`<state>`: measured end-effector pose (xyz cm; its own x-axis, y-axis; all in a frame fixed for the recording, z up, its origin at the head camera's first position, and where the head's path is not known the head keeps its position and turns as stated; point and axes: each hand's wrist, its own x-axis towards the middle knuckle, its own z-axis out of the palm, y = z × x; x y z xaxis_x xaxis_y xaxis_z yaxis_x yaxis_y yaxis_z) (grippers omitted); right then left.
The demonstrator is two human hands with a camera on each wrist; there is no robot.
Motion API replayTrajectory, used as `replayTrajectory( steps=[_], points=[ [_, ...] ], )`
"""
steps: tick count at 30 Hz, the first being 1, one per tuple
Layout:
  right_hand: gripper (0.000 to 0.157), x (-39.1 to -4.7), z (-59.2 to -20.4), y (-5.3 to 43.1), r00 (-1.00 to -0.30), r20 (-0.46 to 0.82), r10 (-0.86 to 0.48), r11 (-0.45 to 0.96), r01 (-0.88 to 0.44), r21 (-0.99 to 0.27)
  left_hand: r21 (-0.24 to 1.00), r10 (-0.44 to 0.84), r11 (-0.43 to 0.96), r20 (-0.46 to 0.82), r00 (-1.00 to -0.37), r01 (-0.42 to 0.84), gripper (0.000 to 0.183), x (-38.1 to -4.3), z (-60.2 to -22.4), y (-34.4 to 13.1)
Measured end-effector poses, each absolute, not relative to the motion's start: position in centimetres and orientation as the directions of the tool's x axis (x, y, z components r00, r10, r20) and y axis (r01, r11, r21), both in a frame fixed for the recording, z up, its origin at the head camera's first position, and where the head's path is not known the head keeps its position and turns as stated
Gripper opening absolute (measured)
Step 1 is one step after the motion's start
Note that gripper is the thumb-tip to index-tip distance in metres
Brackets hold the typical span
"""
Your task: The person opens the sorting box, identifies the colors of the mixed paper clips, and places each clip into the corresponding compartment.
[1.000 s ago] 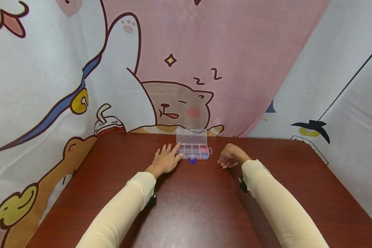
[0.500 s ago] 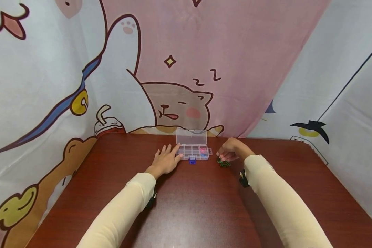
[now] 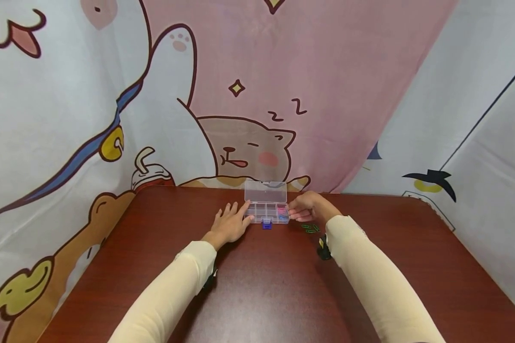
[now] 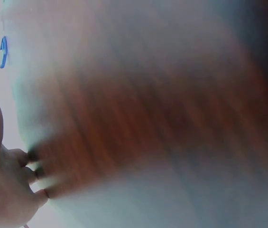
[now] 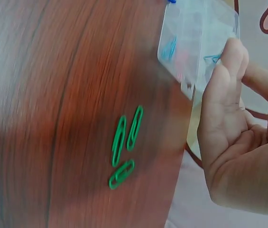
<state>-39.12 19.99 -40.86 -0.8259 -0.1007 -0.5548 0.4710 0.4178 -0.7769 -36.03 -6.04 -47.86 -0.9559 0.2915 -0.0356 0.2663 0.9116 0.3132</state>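
Observation:
A clear plastic compartment box (image 3: pixel 261 213) stands at the far side of the table, its lid raised at the back. Pink and blue paper clips (image 3: pixel 282 210) lie in its right-hand compartments. My left hand (image 3: pixel 229 226) is spread on the table, with forefinger and thumb at the box's left end. At the right end, my right hand (image 3: pixel 307 208) pinches a paper clip (image 5: pixel 212 58) by its fingertips; the clip looks bluish in the right wrist view. Several green paper clips (image 5: pixel 118 140) lie on the wood below that hand.
The box's blue latch (image 3: pixel 267 224) hangs at its front. A dark red-brown wooden table (image 3: pixel 266 286) spreads out towards me. Directly behind its far edge hangs a cartoon-printed cloth (image 3: pixel 334 95). The left wrist view is mostly blurred.
My right hand has lifted off the green paper clips and moved left to the box's right end with a clip in its fingertips, uncovering the clips. My left hand stays put.

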Motion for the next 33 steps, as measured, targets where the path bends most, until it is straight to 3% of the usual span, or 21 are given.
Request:
replayTrajectory(
  steps=[33],
  points=[
    [0.033, -39.17, -41.42, 19.54, -0.798, -0.592, -0.114, 0.422, 0.501, -0.756, 0.312, 0.297, 0.911, -0.040, -0.954, 0.270, 0.061, -36.11, -47.78, -6.04]
  ],
)
